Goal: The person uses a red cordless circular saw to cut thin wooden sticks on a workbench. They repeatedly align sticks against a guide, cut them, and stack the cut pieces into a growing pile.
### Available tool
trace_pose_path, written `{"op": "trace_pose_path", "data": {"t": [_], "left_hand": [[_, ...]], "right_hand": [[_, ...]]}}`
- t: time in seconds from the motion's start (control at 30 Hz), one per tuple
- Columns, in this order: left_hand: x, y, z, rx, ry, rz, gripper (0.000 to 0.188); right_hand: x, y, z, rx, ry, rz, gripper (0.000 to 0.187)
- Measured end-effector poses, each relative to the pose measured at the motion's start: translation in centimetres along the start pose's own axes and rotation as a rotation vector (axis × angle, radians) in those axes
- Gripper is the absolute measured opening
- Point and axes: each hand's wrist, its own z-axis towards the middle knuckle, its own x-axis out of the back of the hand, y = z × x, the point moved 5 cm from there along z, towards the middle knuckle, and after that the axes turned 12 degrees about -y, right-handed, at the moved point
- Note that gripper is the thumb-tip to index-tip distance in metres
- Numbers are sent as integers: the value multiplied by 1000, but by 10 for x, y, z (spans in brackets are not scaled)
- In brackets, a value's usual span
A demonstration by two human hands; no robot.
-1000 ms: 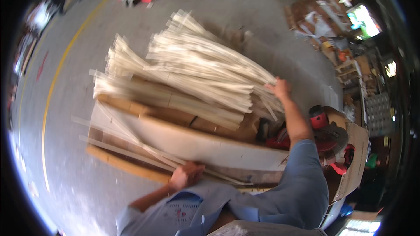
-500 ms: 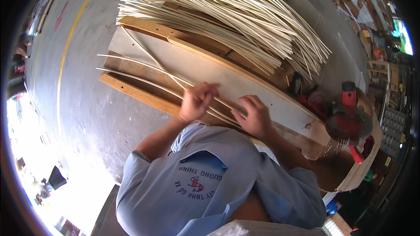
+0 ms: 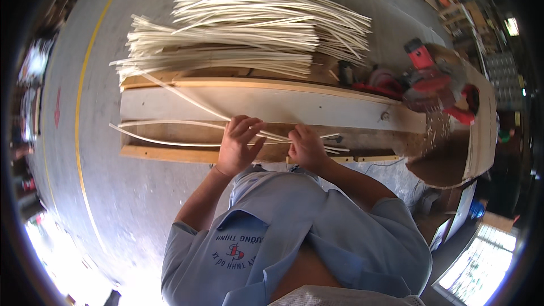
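Observation:
My left hand (image 3: pixel 238 144) is closed with its fingers curled around a pale, thin rattan cane (image 3: pixel 184 97), which slants down from the far left across the board. A short way to the right, my right hand (image 3: pixel 309 146) pinches the same cane. Other loose canes (image 3: pixel 164 140) bow through the near trough of the wooden bench (image 3: pixel 153 153) and pass under my hands. Their right tips (image 3: pixel 337 149) stick out just past my right hand. My fingers hide how many canes each hand grips.
Behind the pale board (image 3: pixel 272 101) lie large bundles of rattan canes (image 3: pixel 243 37). A red mitre saw (image 3: pixel 430 82) stands at the bench's right end, with wood chips (image 3: pixel 433 133) and a cardboard sheet (image 3: pixel 481 147) around it. A yellow line (image 3: pixel 81 113) runs along the floor at left.
The view has turned, so the bench now lies nearly level. My right hand has gone from spread fingers to a closed grip on the cane; my left fingers have curled around it.

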Motion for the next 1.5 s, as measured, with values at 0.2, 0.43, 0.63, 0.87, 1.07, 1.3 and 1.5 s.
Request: {"op": "trace_pose_path", "data": {"t": [0.2,0.43,0.63,0.87,1.07,1.3,1.5], "left_hand": [[-69,21,19,-104,-263,286,47],[-91,52,38,92,-456,354,36],[-113,80,56,194,-612,254,34],[-115,70,52,232,-545,272,32],[-105,26,34,66,-416,312,27],[-97,5,23,-69,-288,252,41],[-82,-1,11,-154,-174,20,40]], "right_hand": [[21,17,-20,46,114,20,29],[63,70,-70,-184,-46,76,27],[84,116,-109,-113,26,169,33],[68,139,-107,-56,-44,148,30],[101,89,-51,162,119,137,26],[127,53,190,273,105,29,25],[77,34,359,7,-170,-375,58]]}}
